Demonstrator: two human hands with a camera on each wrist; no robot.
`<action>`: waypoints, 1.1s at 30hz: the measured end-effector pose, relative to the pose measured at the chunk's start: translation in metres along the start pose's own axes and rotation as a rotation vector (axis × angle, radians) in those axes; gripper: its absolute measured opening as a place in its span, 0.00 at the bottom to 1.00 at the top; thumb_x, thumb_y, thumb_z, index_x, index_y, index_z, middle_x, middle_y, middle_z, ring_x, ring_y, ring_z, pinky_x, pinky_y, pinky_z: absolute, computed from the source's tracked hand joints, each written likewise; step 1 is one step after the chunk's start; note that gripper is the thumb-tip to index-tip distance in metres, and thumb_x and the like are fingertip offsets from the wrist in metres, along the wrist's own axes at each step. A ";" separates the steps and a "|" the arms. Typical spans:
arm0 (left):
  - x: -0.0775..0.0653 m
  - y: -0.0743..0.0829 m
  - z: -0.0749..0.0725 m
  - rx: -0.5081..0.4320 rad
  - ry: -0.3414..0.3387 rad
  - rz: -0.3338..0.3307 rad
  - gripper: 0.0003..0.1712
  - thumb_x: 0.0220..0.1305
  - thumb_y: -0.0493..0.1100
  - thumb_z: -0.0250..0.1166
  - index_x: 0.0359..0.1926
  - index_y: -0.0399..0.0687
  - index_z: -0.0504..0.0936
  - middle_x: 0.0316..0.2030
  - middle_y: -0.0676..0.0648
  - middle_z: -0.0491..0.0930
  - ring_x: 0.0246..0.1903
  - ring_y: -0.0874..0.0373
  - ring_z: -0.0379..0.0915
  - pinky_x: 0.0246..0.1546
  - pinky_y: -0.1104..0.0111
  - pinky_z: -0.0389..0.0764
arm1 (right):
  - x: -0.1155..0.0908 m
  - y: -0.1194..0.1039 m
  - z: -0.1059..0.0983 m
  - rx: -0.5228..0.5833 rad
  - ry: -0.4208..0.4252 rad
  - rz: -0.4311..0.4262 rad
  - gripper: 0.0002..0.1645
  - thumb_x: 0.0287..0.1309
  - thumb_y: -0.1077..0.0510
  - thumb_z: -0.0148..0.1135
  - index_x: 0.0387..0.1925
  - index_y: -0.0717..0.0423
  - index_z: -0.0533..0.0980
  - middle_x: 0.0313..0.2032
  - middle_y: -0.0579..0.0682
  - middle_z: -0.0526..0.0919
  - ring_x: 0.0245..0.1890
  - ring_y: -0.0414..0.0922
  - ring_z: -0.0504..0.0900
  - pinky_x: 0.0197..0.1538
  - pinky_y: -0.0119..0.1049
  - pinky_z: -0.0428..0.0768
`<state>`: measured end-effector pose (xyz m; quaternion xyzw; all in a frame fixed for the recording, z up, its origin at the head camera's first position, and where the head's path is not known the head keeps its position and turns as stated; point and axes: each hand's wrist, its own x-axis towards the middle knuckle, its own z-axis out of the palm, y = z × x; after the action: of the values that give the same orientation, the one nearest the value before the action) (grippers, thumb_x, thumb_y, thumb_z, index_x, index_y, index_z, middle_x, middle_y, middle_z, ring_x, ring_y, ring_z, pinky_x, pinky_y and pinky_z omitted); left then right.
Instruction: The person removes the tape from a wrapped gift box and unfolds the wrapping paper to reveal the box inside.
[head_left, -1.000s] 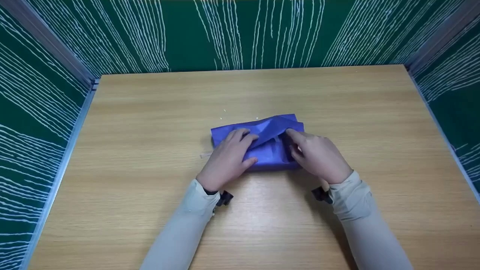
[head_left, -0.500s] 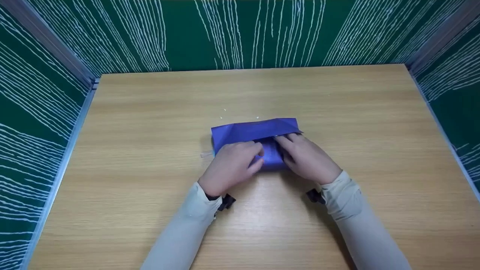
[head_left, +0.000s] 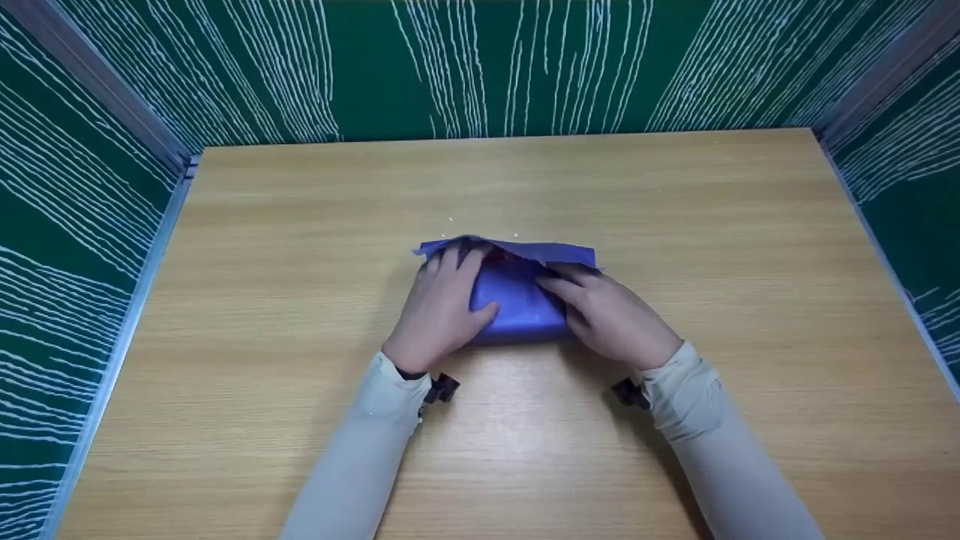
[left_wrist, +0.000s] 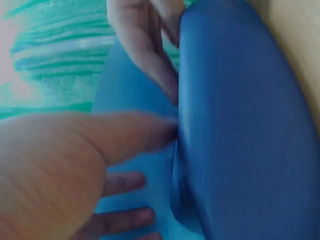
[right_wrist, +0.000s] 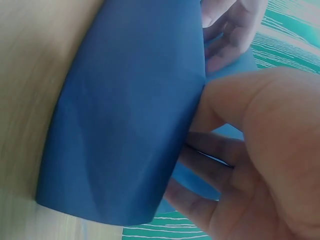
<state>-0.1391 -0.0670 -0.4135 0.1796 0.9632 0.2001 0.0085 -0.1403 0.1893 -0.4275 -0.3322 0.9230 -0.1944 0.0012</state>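
A purple sheet of wrapping paper (head_left: 521,304), bluer in the wrist views, lies folded into a thick bundle mid-table. A loose flap (head_left: 555,253) stands along its far side, and a little red shows beneath it. My left hand (head_left: 442,300) rests over the left end, fingers reaching to the flap and thumb apart on the near part. In the left wrist view its thumb (left_wrist: 135,135) touches the fold and the fingers lie straight against the paper. My right hand (head_left: 611,311) grips the right end, thumb at the rounded edge (right_wrist: 200,100) and fingers tucked behind it.
The bundle lies on a wood-grain table (head_left: 300,225) with a few tiny white specks (head_left: 450,219) beyond it. Green walls with white streaks (head_left: 375,90) border the back and sides. A black camera mount (head_left: 442,388) sits on each wrist.
The far flap came down towards the near part, then was lifted back at its left. My left hand has moved from the near part to the flap; my right hand slid slightly left.
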 end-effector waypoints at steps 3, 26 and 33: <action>0.003 -0.007 0.000 -0.038 -0.004 0.042 0.46 0.65 0.56 0.68 0.79 0.49 0.62 0.75 0.39 0.61 0.74 0.41 0.57 0.73 0.47 0.61 | 0.001 0.000 0.000 0.007 -0.009 0.008 0.29 0.65 0.68 0.61 0.68 0.59 0.75 0.68 0.62 0.75 0.67 0.59 0.75 0.66 0.56 0.75; 0.020 -0.005 0.024 -0.067 0.005 0.104 0.42 0.59 0.52 0.59 0.76 0.53 0.68 0.73 0.46 0.68 0.71 0.46 0.63 0.68 0.48 0.67 | 0.003 -0.002 0.006 0.027 0.027 -0.029 0.28 0.61 0.72 0.59 0.63 0.61 0.74 0.62 0.63 0.78 0.62 0.60 0.78 0.64 0.55 0.76; 0.025 -0.002 0.022 -0.027 0.005 0.109 0.48 0.59 0.53 0.60 0.81 0.56 0.59 0.78 0.52 0.61 0.74 0.49 0.57 0.71 0.46 0.58 | 0.001 0.000 0.005 0.015 0.080 -0.087 0.25 0.62 0.73 0.58 0.61 0.64 0.76 0.67 0.66 0.73 0.69 0.61 0.72 0.70 0.56 0.71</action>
<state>-0.1611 -0.0514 -0.4333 0.2312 0.9492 0.2135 -0.0024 -0.1405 0.1864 -0.4319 -0.3638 0.9055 -0.2144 -0.0415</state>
